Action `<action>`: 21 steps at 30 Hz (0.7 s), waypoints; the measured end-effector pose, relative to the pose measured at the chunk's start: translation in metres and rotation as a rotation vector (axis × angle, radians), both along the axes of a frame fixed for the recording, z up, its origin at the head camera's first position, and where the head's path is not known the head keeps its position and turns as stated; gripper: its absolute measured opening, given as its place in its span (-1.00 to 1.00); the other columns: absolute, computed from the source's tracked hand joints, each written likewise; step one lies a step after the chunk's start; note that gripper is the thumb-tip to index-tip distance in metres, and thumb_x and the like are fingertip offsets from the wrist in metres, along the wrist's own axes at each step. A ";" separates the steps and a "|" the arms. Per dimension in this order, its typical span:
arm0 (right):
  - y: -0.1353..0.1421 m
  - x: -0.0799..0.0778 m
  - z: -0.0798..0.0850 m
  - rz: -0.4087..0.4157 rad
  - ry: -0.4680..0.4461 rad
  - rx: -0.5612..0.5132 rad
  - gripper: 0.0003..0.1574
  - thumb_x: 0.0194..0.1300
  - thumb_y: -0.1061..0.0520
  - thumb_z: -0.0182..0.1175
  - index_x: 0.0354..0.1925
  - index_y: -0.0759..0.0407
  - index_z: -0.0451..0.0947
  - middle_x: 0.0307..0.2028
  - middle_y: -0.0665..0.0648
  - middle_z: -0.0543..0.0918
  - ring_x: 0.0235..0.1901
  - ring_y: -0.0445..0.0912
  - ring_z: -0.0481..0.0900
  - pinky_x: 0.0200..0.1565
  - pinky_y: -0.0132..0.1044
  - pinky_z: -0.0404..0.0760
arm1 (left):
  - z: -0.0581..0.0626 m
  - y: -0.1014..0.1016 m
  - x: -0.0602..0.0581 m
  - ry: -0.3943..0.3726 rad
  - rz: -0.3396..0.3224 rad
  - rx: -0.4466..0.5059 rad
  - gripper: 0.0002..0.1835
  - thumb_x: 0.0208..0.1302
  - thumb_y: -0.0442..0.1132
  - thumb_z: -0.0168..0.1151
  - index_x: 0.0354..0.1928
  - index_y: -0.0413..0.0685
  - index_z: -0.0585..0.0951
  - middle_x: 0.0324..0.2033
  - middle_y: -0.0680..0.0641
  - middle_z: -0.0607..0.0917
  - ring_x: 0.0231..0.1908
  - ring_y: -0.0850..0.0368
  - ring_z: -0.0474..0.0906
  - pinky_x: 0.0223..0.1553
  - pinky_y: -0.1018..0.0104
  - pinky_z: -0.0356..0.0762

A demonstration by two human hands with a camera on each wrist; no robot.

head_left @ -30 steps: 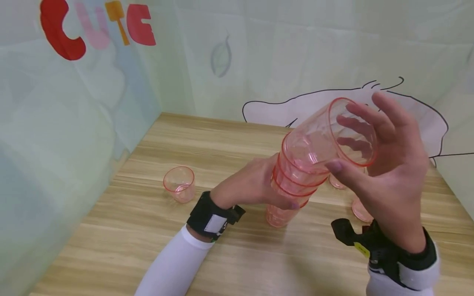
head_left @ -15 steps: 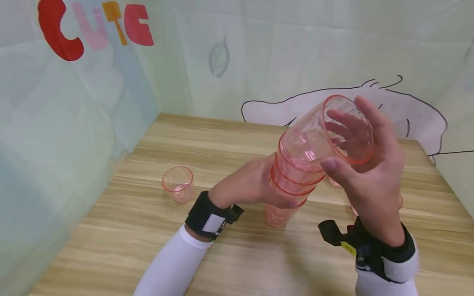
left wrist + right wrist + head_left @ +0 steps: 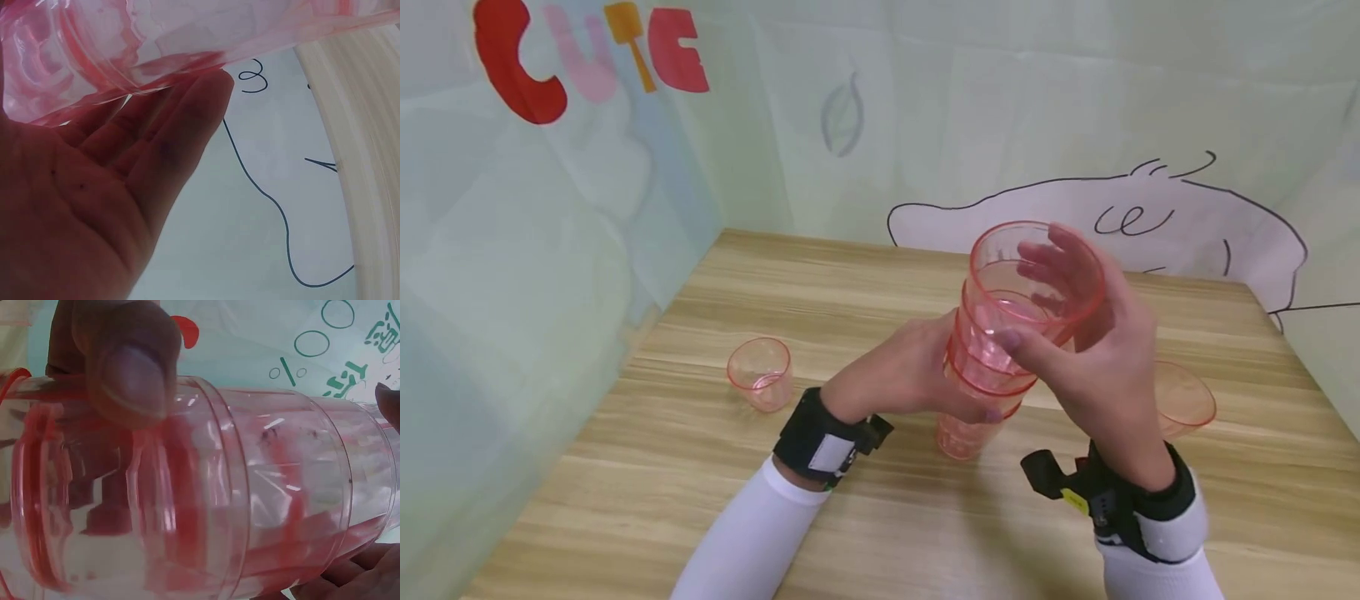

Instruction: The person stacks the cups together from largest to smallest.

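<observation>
A tall stack of nested, clear pink plastic cups [image 3: 992, 371] is held above the table in the head view, leaning slightly with its rims up. My left hand [image 3: 917, 371] grips the stack around its middle; in the left wrist view its fingers curve under the pink plastic [image 3: 187, 37]. At the top, my right hand [image 3: 1105, 358] holds the uppermost cup [image 3: 996, 287], thumb on the near side and fingers behind it. That cup sits in the stack's mouth, its rim standing well above the others. The right thumb [image 3: 134, 375] presses on the cup wall in the right wrist view.
A single pink cup [image 3: 762, 375] stands on the wooden table [image 3: 865, 533] to the left. Another pink cup [image 3: 1186, 400] is at the right, partly hidden by my right hand. Printed cloth walls [image 3: 820, 75] border the table at the back and left.
My right hand has moved left and tipped the top cup from a strong slant to nearly upright, more in line with the stack. The left hand has stayed in place.
</observation>
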State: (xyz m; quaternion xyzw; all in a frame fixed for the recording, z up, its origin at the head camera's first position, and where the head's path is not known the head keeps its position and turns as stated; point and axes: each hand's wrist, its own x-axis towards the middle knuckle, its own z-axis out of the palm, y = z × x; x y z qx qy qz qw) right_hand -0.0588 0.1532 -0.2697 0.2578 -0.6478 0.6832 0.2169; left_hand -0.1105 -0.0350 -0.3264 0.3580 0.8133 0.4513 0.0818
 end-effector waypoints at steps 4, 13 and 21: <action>0.001 -0.001 -0.003 -0.002 0.029 0.023 -0.09 0.01 0.46 0.44 0.34 0.28 0.41 0.18 0.38 0.56 0.15 0.22 0.55 0.15 -0.16 0.58 | 0.001 0.001 -0.001 -0.010 -0.002 0.002 -0.22 -0.09 0.18 0.61 0.18 0.30 0.44 -0.10 0.29 0.66 -0.12 0.31 0.61 -0.08 0.30 0.62; 0.012 0.001 -0.019 -0.013 -0.046 0.212 -0.03 0.05 0.41 0.49 0.40 0.22 0.36 0.19 0.29 0.58 0.14 0.08 0.58 0.10 -0.29 0.59 | -0.001 -0.002 0.001 -0.029 -0.008 0.011 -0.27 -0.10 0.17 0.61 0.14 0.35 0.45 -0.16 0.28 0.68 -0.19 0.29 0.62 -0.12 0.28 0.63; 0.017 -0.006 -0.009 -0.014 -0.076 0.521 -0.17 0.09 0.29 0.52 0.32 0.06 0.48 0.06 -0.01 0.68 -0.01 -0.09 0.66 -0.02 -0.29 0.63 | 0.006 -0.021 0.002 -0.054 0.000 0.056 -0.29 -0.09 0.10 0.64 0.12 0.32 0.47 -0.14 0.21 0.69 -0.18 0.23 0.62 -0.09 0.24 0.64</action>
